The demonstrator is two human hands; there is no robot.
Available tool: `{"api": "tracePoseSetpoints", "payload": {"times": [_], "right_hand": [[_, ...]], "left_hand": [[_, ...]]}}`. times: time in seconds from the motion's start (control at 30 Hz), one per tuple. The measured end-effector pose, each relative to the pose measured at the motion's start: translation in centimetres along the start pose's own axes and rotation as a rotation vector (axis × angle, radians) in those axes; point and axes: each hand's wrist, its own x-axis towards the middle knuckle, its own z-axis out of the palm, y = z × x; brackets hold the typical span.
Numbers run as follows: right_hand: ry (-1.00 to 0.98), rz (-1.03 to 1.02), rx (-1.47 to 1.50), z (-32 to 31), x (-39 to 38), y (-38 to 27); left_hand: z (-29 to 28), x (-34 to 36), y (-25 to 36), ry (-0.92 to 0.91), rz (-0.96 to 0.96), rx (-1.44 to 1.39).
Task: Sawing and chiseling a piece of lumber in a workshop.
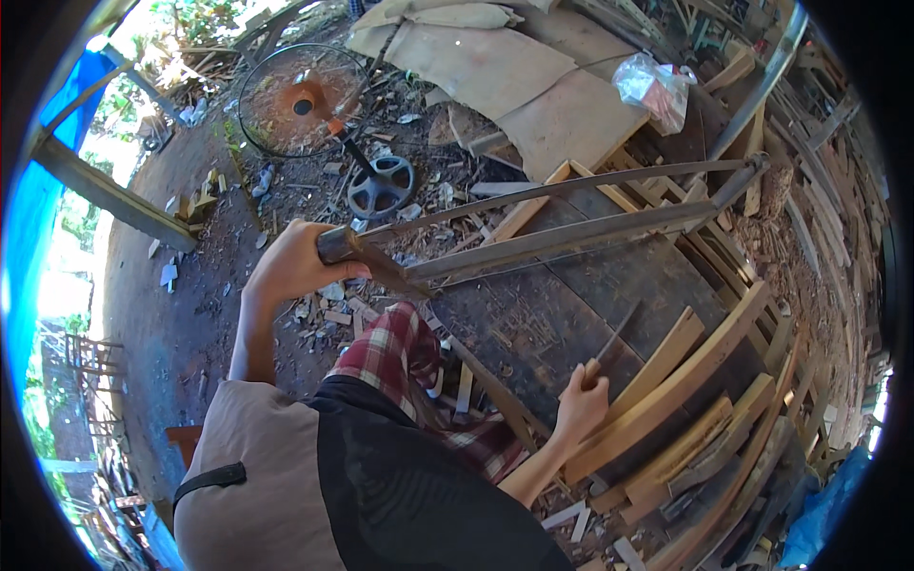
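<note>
My left hand [293,265] is closed around the near end of a long wooden frame saw [562,230]. The saw stretches away to the right above a dark work table [533,328], its far end reaching past the table's far side. In my right hand [581,407] is a file [621,330] with a short wooden handle. The file's dark, narrow blade points up and away over the table, apart from the saw. Close to that hand lie curved wooden pieces [681,371] along the table's right side.
A standing fan [303,100] with a round black base is beyond the table on the left. Large thin boards [533,71] lie at the back, with a clear plastic bag [655,92] on them. Wood scraps litter the ground. Stacked lumber [828,190] fills the right side.
</note>
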Motion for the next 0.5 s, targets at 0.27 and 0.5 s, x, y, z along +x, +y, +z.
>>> {"api": "tracePoseSetpoints", "payload": {"times": [0.27, 0.5], "right_hand": [[0.040, 0.214, 0.472, 0.3, -2.7, 2.3], [-0.210, -0.233, 1.276, -1.7, -11.9, -6.3]], "left_hand": [[-0.5, -2.1, -3.9, 0.033, 0.175, 0.037], [-0.2, -1.4, -4.4, 0.004, 0.134, 0.045]]}}
